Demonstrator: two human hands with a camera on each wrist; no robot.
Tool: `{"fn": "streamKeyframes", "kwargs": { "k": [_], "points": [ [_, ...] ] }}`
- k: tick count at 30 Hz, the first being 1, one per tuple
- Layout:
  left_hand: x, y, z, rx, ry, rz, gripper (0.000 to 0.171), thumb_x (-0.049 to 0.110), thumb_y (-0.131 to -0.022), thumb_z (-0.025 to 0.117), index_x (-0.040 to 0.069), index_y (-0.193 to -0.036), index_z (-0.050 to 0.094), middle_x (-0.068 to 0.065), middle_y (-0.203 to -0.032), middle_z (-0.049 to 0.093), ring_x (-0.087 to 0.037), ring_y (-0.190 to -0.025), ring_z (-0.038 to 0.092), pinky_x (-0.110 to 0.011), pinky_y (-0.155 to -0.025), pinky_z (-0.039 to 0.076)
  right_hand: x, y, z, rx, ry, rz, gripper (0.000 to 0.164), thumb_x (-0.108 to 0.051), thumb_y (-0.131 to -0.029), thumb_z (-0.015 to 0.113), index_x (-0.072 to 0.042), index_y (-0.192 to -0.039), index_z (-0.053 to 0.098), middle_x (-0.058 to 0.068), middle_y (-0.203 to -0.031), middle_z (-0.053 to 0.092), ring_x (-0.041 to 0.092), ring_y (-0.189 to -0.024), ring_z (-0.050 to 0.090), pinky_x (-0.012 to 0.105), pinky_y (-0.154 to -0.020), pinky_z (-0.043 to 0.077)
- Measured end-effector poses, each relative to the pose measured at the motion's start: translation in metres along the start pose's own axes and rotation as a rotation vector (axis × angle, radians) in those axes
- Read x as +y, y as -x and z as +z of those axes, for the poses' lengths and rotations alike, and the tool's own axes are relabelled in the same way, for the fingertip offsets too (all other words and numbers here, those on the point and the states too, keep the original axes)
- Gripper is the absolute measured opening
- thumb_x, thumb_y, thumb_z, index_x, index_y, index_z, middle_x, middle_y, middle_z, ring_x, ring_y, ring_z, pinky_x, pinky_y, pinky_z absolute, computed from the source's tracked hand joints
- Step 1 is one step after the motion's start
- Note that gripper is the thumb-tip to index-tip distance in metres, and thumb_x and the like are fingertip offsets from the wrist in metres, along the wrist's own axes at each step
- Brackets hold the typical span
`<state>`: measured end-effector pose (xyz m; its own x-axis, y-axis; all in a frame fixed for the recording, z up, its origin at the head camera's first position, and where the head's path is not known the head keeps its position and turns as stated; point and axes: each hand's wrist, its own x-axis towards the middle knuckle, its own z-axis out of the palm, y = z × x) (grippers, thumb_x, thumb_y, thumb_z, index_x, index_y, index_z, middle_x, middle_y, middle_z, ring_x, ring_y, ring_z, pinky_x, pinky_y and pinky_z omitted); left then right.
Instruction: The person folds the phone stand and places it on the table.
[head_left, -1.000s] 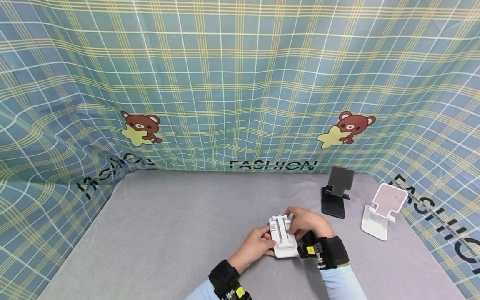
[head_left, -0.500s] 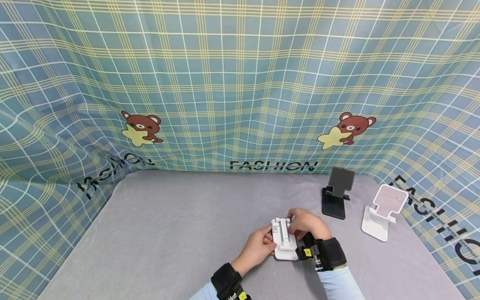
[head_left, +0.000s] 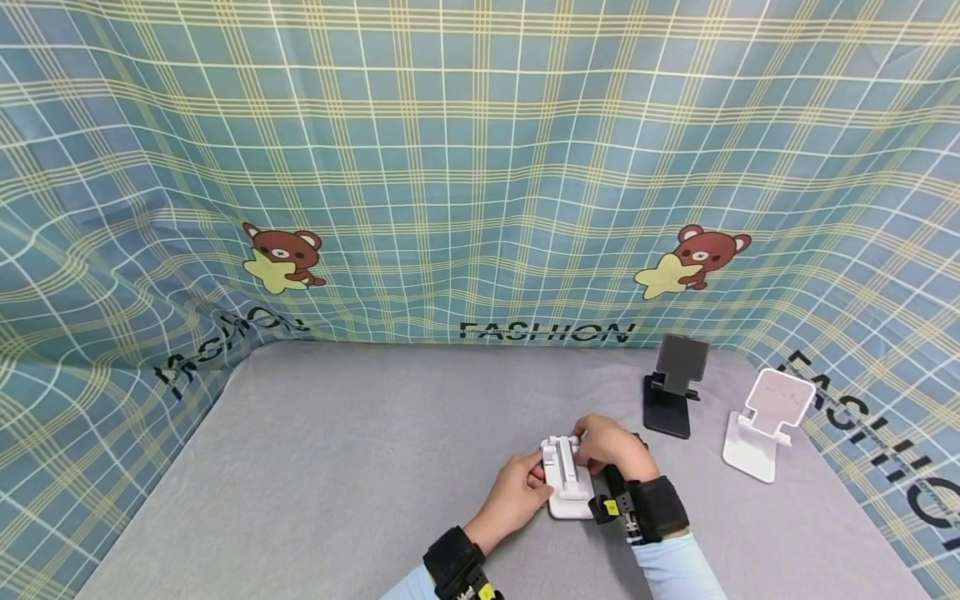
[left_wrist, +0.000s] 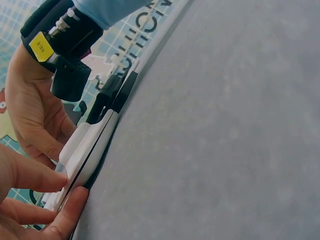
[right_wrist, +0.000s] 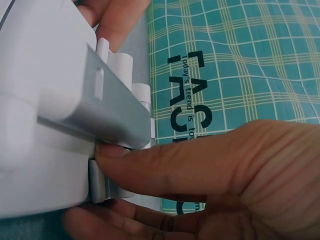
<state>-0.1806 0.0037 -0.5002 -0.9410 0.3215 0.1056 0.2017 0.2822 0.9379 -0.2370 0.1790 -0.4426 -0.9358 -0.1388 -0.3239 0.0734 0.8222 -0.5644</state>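
Observation:
A white folding phone stand (head_left: 568,503), folded flat, lies between my two hands near the front of the table. My left hand (head_left: 513,493) pinches its left edge; in the left wrist view the thumb lies on top and a fingertip (left_wrist: 75,202) sits under the rim. My right hand (head_left: 611,443) grips the far right corner. In the right wrist view its thumb (right_wrist: 120,159) presses beside the grey-sided arm (right_wrist: 112,100) of the stand, with the other fingers curled below the base.
Toward the right of the grey table (head_left: 360,450) stand a black unfolded phone stand (head_left: 681,363) and a white unfolded one (head_left: 752,448). A plaid curtain (head_left: 480,208) hangs along the back and both sides.
The phone stand and both hands have shifted slightly right and toward me since a second ago. My grip looks the same, and the other stands have stayed put.

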Motion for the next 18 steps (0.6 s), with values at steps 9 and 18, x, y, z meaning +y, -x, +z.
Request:
{"fn": "streamKeyframes", "kwargs": {
  "k": [9, 18],
  "points": [
    [0.0001, -0.0004, -0.0010, 0.015, -0.085, 0.015, 0.048, -0.002, -0.077, 0.066, -0.016, -0.122, 0.053, -0.009, -0.087, 0.052, -0.004, -0.072, 0.049, -0.012, -0.060, 0.043, -0.0034, 0.0014, 0.0005, 0.009, 0.050, -0.002, 0.026, 0.006, -0.071, 0.063, 0.000, -0.096, 0.062, 0.008, -0.071, 0.058, 0.017, -0.054, 0.062, 0.028, -0.051, 0.051],
    [0.0002, 0.0006, -0.0016, 0.016, -0.073, 0.012, 0.046, -0.003, -0.078, 0.067, -0.016, -0.120, 0.055, -0.009, -0.087, 0.051, -0.006, -0.073, 0.049, -0.012, -0.060, 0.042, -0.0056, 0.0030, 0.0003, 0.007, 0.054, -0.004, 0.027, 0.006, -0.072, 0.062, 0.001, -0.098, 0.062, 0.008, -0.069, 0.059, 0.018, -0.053, 0.062, 0.029, -0.051, 0.053]
  ]
}}
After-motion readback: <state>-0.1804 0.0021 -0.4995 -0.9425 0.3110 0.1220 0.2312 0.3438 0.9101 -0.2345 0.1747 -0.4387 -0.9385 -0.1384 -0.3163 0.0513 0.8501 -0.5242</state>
